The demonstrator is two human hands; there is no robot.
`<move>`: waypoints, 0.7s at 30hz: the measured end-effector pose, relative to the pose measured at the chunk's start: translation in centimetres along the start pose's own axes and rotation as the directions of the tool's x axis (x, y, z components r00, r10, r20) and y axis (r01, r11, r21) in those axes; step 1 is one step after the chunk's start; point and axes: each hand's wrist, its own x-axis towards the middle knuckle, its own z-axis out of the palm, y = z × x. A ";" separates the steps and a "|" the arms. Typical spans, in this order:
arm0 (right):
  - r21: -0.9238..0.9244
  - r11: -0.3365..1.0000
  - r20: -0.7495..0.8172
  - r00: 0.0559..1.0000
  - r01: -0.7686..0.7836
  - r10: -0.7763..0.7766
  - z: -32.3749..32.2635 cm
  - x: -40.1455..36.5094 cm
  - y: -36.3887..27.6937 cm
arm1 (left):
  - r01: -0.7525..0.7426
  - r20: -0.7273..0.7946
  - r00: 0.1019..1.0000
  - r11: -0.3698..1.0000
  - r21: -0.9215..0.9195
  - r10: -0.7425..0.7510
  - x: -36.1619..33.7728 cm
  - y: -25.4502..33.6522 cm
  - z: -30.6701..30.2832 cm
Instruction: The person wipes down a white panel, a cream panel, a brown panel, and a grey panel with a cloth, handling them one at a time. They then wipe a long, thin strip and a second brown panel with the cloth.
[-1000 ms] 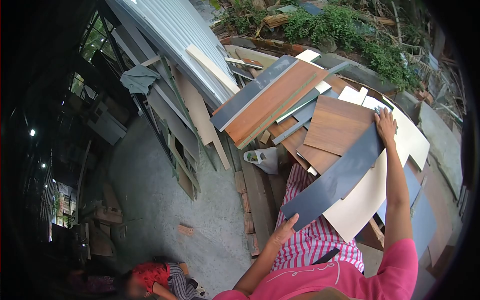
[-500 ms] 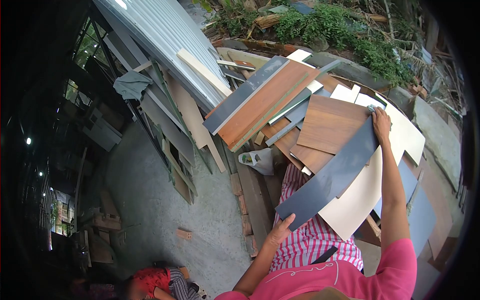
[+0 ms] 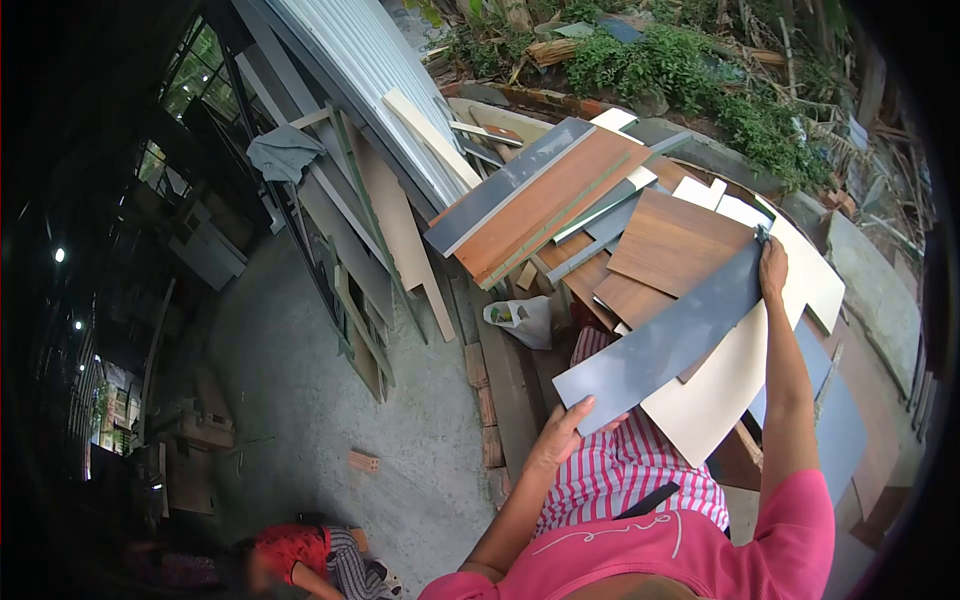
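Note:
A long dark grey laminated board (image 3: 665,335) lies slantwise above my lap. My left hand (image 3: 562,435) is closed on its near end, thumb on top and fingers underneath. At the far end, my right hand (image 3: 774,268) grips the board's edge. A small grey-green item (image 3: 761,233) shows at the right fingertips, too small to name. Beneath the board are a brown wood-grain panel (image 3: 675,240) and a cream panel (image 3: 712,390), whose lower corner rests near my striped trousers.
More offcuts are stacked beyond, including an orange-brown board (image 3: 550,210). A white plastic bag (image 3: 525,322) sits left of my knees. Boards lean beside corrugated metal sheets (image 3: 350,60). A brick (image 3: 364,461) lies on the concrete floor, near another person in red (image 3: 290,552).
The grey board has tilted, so its surface catches more light. My left hand has shifted its hold slightly up, and my right hand has moved slightly down. The view has turned a little.

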 end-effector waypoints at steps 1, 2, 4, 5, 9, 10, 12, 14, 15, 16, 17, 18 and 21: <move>-0.011 1.000 -0.026 1.000 0.008 -0.008 -0.5 -0.3 -0.1 | -0.006 0.000 1.000 1.000 -0.003 0.006 -0.2 0.5 0.5; -0.002 0.999 0.015 0.999 -0.037 0.037 -1.1 -0.5 -0.1 | -0.012 -0.009 1.000 1.000 0.023 0.012 -0.6 1.2 1.3; 0.016 0.992 -0.008 0.992 -0.127 0.127 -1.7 -1.2 0.0 | -0.023 -0.009 1.000 0.999 0.049 0.023 -0.7 1.3 1.4; 0.037 0.976 -0.026 0.976 -0.216 0.217 -1.7 -1.3 0.8 | -0.045 0.012 0.999 0.994 0.099 0.044 -0.6 0.7 0.9; 0.239 0.941 -0.135 0.951 -0.240 0.277 -1.9 -2.0 3.1 | -0.157 0.009 0.984 0.851 0.501 0.176 -1.5 0.2 0.6; 0.239 0.934 -0.106 0.949 -0.264 0.295 -1.8 -1.8 4.0 | -0.202 0.066 0.978 0.801 0.563 0.200 -1.5 0.2 0.5; 0.203 0.948 -0.083 0.960 -0.247 0.267 -1.3 -0.6 7.8 | -0.154 0.092 0.988 0.771 0.618 0.124 -1.7 0.5 0.1; 0.376 0.877 0.042 0.951 -0.300 0.307 -0.3 0.9 11.9 | -0.151 0.176 0.984 0.650 0.745 0.028 -1.6 0.5 -0.6; 0.465 0.828 0.093 0.947 -0.314 0.307 -0.4 0.9 12.6 | -0.154 0.177 0.984 0.653 0.742 0.031 -1.8 1.0 0.1; 0.460 0.831 0.096 0.948 -0.314 0.305 -1.1 0.4 12.2 | -0.165 0.197 0.980 0.685 0.709 0.033 -2.2 1.7 1.3; 0.624 0.734 0.099 0.959 -0.268 0.266 -1.8 0.0 11.2 | -0.179 0.216 0.976 0.715 0.676 0.040 -2.5 2.1 2.0; 0.764 0.608 0.099 0.969 -0.219 0.225 -2.5 -0.3 10.1 | -0.229 0.263 0.963 0.715 0.661 0.065 -2.4 1.5 1.7; 0.812 0.494 0.217 0.946 -0.312 0.241 -3.6 -0.4 9.1 | -0.426 0.397 0.898 0.596 0.680 0.189 -2.1 0.0 0.7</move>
